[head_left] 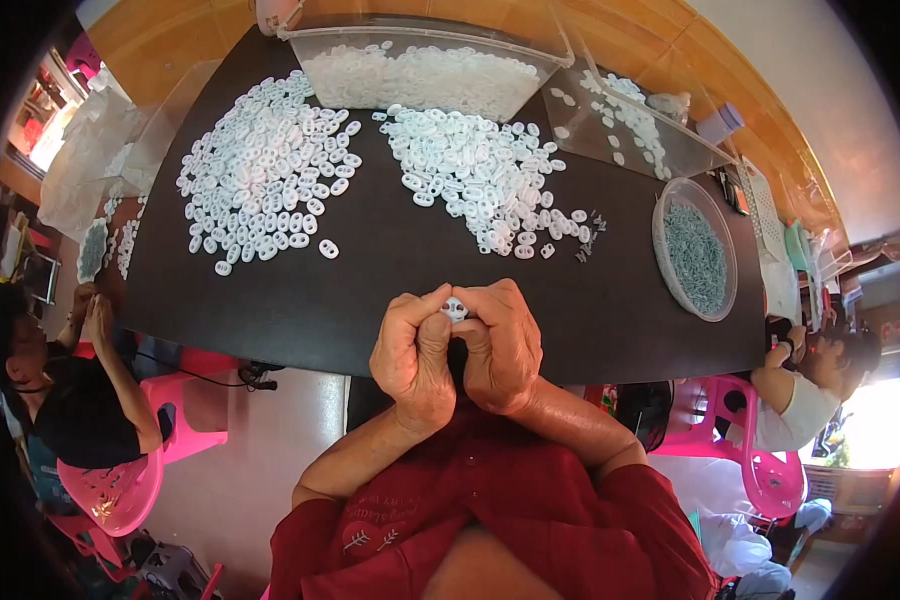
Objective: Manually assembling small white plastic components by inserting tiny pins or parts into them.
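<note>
Between the fingertips of both my hands is a small white oval plastic piece with holes (454, 309), held just above the near edge of the dark table (360, 290). My left hand (412, 355) pinches its left side, and my right hand (500, 345) pinches its right side. The fingers cover much of the piece. Ahead on the left lies a wide heap of similar white oval pieces (260, 160). A second heap of white pieces (470, 165) spreads ahead on the right, with several small grey metal parts (592, 240) at its right end.
A clear bin of white pieces (420, 80) stands at the back, with a clear lid or tray (620, 120) beside it. On the right sits a round tub of small grey parts (698, 255). People sit on the left (80, 390) and right (805, 385) near pink chairs (120, 490).
</note>
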{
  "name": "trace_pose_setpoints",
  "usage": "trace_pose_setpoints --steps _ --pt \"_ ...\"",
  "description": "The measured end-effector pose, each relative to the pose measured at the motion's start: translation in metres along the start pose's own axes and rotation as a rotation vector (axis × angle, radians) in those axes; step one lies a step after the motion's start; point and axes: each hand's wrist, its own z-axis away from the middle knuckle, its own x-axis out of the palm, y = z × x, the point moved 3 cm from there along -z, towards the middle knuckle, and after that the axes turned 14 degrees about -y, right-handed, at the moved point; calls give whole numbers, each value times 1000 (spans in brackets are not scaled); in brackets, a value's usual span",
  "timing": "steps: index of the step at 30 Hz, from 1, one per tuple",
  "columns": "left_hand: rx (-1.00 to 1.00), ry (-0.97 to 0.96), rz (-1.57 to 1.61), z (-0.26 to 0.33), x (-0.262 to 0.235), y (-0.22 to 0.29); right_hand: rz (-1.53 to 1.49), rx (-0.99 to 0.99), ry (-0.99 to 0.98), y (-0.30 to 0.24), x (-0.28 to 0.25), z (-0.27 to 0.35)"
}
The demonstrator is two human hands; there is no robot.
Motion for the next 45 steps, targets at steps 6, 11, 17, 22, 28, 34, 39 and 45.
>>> trace_pose_setpoints --steps 6,11,17,22,28,34,39,45 --pt "-28 0 -5 0 -3 2 -64 82 -38 -4 -1 2" --pt "-135 -38 78 -1 -4 5 -179 164 -43 -1 -3 3" --pt "-128 -32 164 -3 -3 7 -231 153 -22 2 -5 1" --pt "-177 -7 249 -3 2 8 -207 157 -3 0 -3 0" --pt "-163 -27 251 1 1 5 -116 129 13 -7 -3 -1" --pt "-118 -42 158 5 7 12 -101 87 48 -8 -7 3" --pt "-119 -34 105 7 14 19 -74 34 56 -5 -12 6" --pt "-35 -18 -13 7 25 27 -99 21 144 -10 -26 7"
